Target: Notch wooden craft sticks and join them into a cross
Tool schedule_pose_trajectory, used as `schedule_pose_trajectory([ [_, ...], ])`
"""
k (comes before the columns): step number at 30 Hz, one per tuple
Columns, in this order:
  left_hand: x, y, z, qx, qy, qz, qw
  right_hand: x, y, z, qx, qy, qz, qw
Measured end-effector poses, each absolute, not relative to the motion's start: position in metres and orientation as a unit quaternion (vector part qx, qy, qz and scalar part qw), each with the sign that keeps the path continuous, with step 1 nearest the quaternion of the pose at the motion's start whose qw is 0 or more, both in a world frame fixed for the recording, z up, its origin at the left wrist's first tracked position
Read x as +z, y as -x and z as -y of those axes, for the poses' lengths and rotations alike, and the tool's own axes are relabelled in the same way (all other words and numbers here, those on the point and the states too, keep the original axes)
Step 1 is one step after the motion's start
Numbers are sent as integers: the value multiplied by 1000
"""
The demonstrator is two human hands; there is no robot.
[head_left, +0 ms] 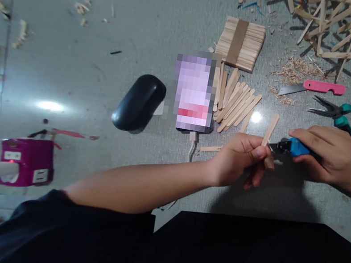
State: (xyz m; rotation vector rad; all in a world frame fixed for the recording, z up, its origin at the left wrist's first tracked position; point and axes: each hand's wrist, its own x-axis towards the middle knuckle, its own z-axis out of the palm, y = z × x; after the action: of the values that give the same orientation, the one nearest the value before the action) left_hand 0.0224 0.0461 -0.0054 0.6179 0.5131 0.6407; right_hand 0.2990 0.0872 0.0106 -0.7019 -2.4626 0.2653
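Observation:
My left hand (pixel 241 159) pinches a wooden craft stick (pixel 270 129) that points up and away from me. My right hand (pixel 324 151) is closed round a blue-handled cutter (pixel 290 147), whose dark tip sits right at the lower part of the stick, beside my left fingertips. Just beyond the hands lie several loose sticks (pixel 236 103) fanned on the grey floor. A taped bundle of sticks (pixel 240 43) rests further back.
A phone (pixel 194 91) on a cable lies left of the loose sticks, with a black oval case (pixel 139 102) beside it. A pink-handled knife (pixel 315 87) and teal pliers (pixel 348 114) lie at right. A stick pile (pixel 349 30) fills the far right. A magenta box (pixel 27 162) sits left.

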Motion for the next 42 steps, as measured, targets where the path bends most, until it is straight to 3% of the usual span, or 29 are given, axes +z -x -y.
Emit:
schedule_pose_trajectory([
  [20,-1,-17,-47,292,-320,-220,874,11,-299,-86,96,268,920,270],
  [31,7,-16,-53,232,-371,-257,862,22,-300,-81,215,247,917,227],
  [42,3,-22,-53,283,-304,-236,879,14,-298,-83,85,275,925,249],
])
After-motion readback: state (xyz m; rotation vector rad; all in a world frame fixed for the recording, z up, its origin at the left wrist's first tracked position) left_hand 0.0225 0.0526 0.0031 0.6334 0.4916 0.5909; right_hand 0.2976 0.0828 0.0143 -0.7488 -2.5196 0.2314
